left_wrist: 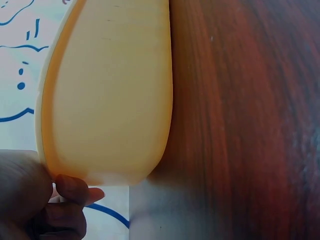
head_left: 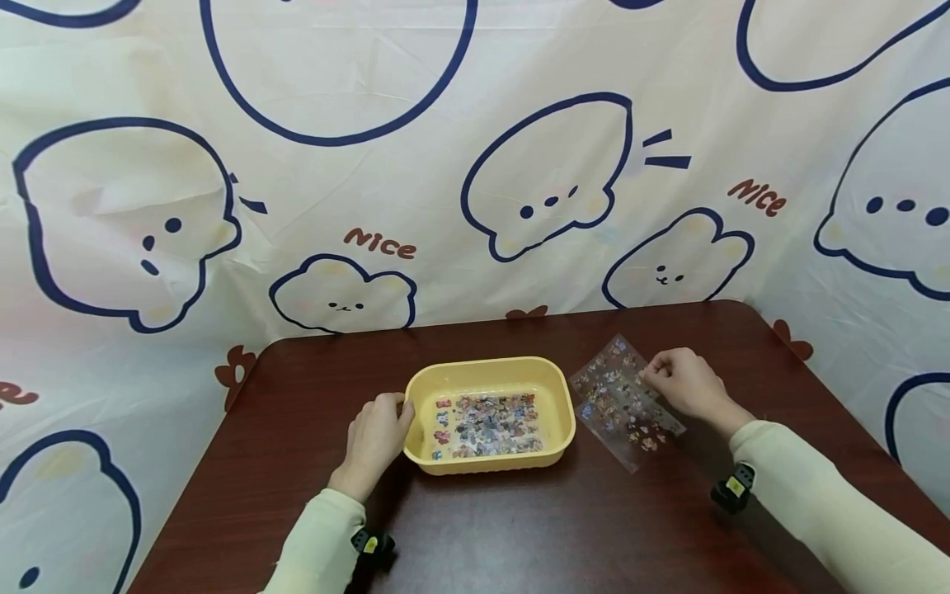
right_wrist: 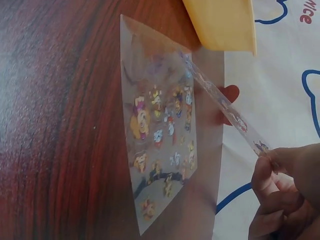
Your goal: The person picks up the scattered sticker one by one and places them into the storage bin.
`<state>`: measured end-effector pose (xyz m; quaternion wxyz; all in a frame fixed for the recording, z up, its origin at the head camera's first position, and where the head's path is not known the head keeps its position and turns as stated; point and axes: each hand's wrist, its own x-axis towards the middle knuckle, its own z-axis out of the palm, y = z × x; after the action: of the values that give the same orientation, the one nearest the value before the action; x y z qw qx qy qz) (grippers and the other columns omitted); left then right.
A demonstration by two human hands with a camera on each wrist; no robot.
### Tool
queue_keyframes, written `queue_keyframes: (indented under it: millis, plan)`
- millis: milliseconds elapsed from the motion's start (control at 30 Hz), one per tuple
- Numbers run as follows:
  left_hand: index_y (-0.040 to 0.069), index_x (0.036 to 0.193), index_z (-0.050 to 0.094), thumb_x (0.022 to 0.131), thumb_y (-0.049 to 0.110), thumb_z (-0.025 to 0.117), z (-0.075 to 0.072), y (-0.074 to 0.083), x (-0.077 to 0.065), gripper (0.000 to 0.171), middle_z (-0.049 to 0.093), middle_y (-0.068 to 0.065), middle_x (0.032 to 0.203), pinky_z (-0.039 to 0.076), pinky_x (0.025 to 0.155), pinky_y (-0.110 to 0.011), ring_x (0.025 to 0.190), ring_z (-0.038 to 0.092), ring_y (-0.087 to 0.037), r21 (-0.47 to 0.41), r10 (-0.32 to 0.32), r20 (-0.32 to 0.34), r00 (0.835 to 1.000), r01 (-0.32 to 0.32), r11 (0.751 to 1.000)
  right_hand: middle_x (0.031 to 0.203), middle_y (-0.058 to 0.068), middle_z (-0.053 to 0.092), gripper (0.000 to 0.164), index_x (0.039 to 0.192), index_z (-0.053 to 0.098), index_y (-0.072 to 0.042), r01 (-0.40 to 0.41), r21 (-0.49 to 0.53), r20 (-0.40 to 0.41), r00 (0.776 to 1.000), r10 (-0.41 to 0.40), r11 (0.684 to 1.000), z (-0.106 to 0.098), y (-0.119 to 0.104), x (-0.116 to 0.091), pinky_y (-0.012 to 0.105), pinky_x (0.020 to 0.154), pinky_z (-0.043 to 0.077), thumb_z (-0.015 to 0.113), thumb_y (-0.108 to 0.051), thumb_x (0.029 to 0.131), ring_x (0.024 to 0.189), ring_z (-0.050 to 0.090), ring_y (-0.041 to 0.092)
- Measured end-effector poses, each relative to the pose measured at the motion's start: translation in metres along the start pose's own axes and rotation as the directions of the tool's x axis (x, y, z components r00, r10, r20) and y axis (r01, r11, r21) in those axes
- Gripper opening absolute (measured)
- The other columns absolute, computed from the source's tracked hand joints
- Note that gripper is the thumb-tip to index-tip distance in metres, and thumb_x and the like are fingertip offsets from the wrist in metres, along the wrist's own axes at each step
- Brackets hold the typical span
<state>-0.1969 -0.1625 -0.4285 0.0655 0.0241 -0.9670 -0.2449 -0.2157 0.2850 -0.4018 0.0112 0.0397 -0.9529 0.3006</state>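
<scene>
A yellow plastic basin (head_left: 493, 467) stands on the table, with a sheet of small colourful cartoon stickers (head_left: 493, 425) lying flat on its bottom. At the basin's left end my left hand (head_left: 376, 437) grips the rim; in the left wrist view its fingertips (left_wrist: 72, 190) curl at the rim's corner. Right of the basin, my right hand (head_left: 684, 381) pinches the edge of a clear sheet with small cartoon stickers (head_left: 619, 396). In the right wrist view this sheet (right_wrist: 160, 130) is tilted up, folded along one side towards the pinching fingers (right_wrist: 265, 172).
The dark reddish-brown wooden table (head_left: 519, 536) carries the basin and the sheet. Behind it hangs a pale cloth (head_left: 438, 190) with blue cartoon outlines, which also covers both sides. Each wrist wears a small black camera, such as the right camera (head_left: 735, 487).
</scene>
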Motion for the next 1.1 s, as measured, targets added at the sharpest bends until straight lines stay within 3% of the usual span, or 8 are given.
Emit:
queue_keyframes:
  millis: [300,1100]
  plan:
    - [-0.002,0.121,0.071,0.100,0.025,0.057,-0.001,0.000,0.000,0.037,0.076,-0.019,0.102,0.050,0.059,-0.040,0.067,0.064,-0.021,-0.003,-0.002,0.005,1.000,0.002,1.000,0.072,0.007,0.066,0.022,0.088,0.070,-0.006,0.001,-0.002,-0.020,1.000,-0.001,1.000,-0.004,-0.008,-0.001,0.032,0.050,0.037,0.061,-0.023,0.100,0.059,0.052,0.017]
    - [-0.001,0.121,0.071,0.100,0.025,0.058,0.000,0.000,-0.001,0.037,0.075,-0.020,0.108,0.053,0.063,-0.045,0.075,0.069,-0.025,0.008,0.009,-0.005,1.000,-0.009,1.000,0.073,0.004,0.068,0.022,0.090,0.069,-0.004,0.054,0.012,-0.085,0.995,-0.053,0.998,-0.016,-0.024,-0.012,0.030,0.047,0.037,0.065,-0.024,0.099,0.057,0.049,0.015]
